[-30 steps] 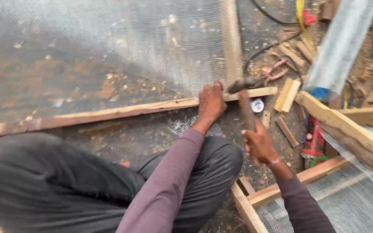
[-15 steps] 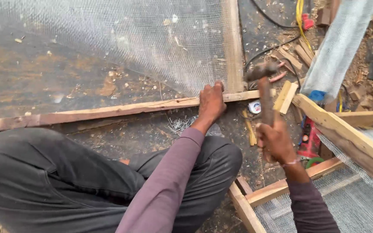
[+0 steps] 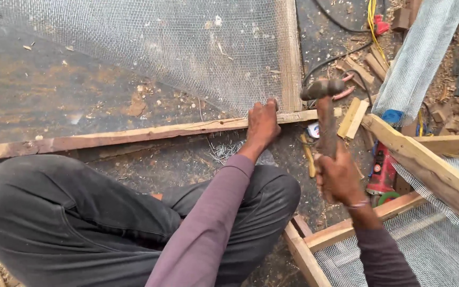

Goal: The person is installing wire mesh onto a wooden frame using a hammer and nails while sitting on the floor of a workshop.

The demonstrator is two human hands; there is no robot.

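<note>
Right hand (image 3: 340,178) clenched round the wooden handle of a rusty steel-headed hammer (image 3: 322,90), now raised higher than a second ago, head above the frame corner. Left hand (image 3: 263,123) pressed flat, fingers curled over the long pale wooden batten (image 3: 134,135) and grey wire mesh (image 3: 176,48), unmoved. Looks like mid-swing, another blow pending.

- Bare floor (image 3: 81,95) left of the left hand (image 3: 262,125) lies open.
- Right of the hammer (image 3: 325,114), wood offcuts (image 3: 353,118), a slanted beam (image 3: 426,162) and mesh roll (image 3: 421,53) crowd the way.
</note>
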